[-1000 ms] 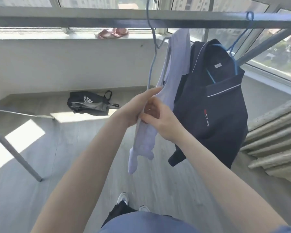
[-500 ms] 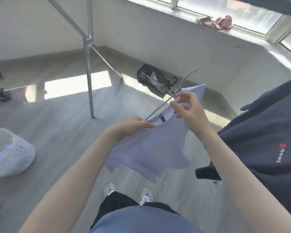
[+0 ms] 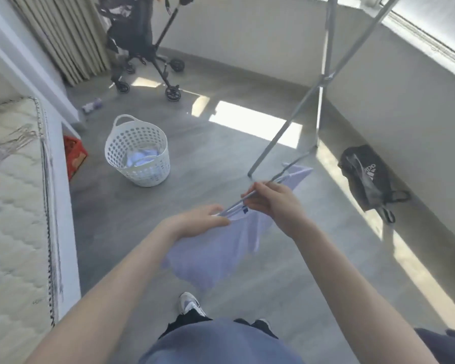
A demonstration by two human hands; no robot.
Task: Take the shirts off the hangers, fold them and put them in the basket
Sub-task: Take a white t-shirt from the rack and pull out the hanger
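A pale lilac shirt hangs below my hands in the middle of the view, still threaded on a thin grey hanger. My left hand pinches the shirt's collar. My right hand grips the hanger's wire just above the collar. The white perforated basket stands on the floor to the far left, with light blue cloth lying inside it.
A mattress on a white frame runs along the left. The grey drying-rack legs stand ahead on the right. A black sports bag lies by the right wall. A black stroller is at the back; a red crate sits beside the bed.
The view has swung left, off the rack and the dark shirt, toward the basket and bed. The lilac shirt and its hanger came off the rail and stay in both hands.
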